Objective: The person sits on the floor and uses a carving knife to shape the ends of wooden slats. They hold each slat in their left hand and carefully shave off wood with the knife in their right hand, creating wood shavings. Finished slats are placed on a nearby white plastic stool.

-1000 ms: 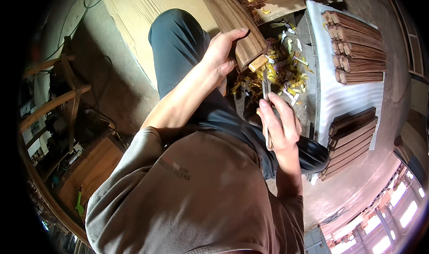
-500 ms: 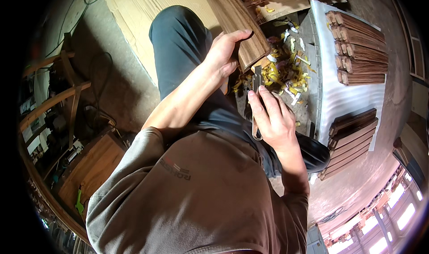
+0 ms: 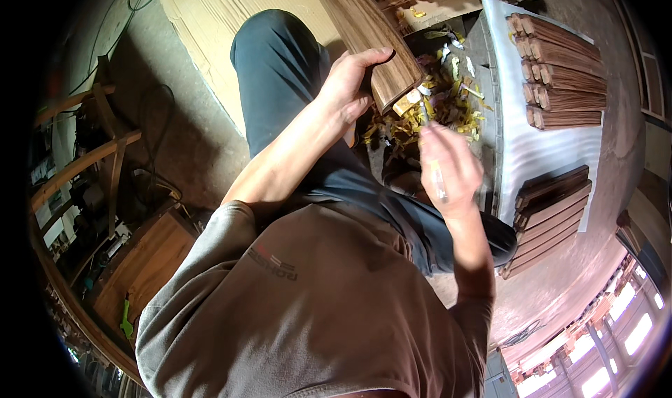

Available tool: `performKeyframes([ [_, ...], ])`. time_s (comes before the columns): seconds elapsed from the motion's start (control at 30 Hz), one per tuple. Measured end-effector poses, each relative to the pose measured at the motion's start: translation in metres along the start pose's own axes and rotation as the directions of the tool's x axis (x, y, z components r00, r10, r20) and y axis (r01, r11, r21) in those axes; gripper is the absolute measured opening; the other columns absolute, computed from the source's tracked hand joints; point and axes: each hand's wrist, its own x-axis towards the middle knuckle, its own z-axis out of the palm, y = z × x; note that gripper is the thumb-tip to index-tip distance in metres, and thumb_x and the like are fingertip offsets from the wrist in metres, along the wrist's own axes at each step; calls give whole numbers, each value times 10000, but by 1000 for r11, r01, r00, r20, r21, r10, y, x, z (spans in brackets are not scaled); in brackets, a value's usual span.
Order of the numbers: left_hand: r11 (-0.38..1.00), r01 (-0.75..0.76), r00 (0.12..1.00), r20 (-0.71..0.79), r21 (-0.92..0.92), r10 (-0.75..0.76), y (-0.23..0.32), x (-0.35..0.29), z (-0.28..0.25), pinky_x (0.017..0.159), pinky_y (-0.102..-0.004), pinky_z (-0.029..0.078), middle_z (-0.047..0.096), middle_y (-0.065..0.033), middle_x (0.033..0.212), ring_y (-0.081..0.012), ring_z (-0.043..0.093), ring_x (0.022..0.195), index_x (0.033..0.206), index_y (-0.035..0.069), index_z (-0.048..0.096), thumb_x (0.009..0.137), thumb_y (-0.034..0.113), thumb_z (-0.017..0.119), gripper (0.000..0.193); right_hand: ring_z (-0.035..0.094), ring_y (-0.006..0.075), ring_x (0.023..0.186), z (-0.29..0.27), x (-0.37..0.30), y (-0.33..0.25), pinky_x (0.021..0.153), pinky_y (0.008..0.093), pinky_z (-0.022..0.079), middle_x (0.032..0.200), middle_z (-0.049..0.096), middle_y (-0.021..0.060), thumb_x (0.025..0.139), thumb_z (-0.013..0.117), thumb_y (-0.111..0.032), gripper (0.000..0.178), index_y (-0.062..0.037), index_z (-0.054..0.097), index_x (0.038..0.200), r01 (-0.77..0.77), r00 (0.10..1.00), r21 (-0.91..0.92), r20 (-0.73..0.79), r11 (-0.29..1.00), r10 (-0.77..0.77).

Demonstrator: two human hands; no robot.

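My left hand point(image 3: 348, 83) is closed around the near end of a dark brown wooden board point(image 3: 390, 62), with its thumb along the top face. A pale yellowish patch point(image 3: 409, 102) shows on the board's near end. My right hand point(image 3: 451, 165), smeared by motion, is closed around a slim metal utility knife point(image 3: 439, 182). Its front part points toward the board's end and is too blurred to make out clearly. Curled yellow and white scraps point(image 3: 455, 104) lie on the floor just beyond my right hand.
To the right, bundled wooden slats point(image 3: 563, 76) and a row of dark wooden pieces point(image 3: 553, 219) lie on a white foam sheet point(image 3: 518, 156). Cardboard point(image 3: 203, 20) spreads under the board at upper left. A curved wooden frame point(image 3: 84, 163) stands at the left, near cables.
My right hand has swung right and slightly down with the utility knife, away from the board's end. My left hand still grips the board in about the same place.
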Motion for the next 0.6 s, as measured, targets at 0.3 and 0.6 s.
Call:
performKeyframes([
  [0.3, 999, 9, 999, -48, -32, -11, -4, -2, -2, 972, -423, 561, 627, -173, 1162, -279, 654, 1079, 1247, -60, 513, 909, 85, 661, 396, 659, 278, 921, 15, -23, 5, 796, 398, 555, 1073, 642, 199, 1039, 519, -228, 289, 45, 593, 983, -309, 570, 805, -270, 507, 776],
  [0.6, 999, 16, 998, -57, -52, -19, -8, 7, -4, 881, -437, 601, 649, -182, 1091, -279, 684, 992, 1148, -75, 565, 909, 34, 630, 270, 616, 162, 641, 28, 28, 5, 616, 337, 483, 698, 645, 65, 796, 831, -244, 288, -21, 710, 934, -680, 733, 11, 34, 733, 679],
])
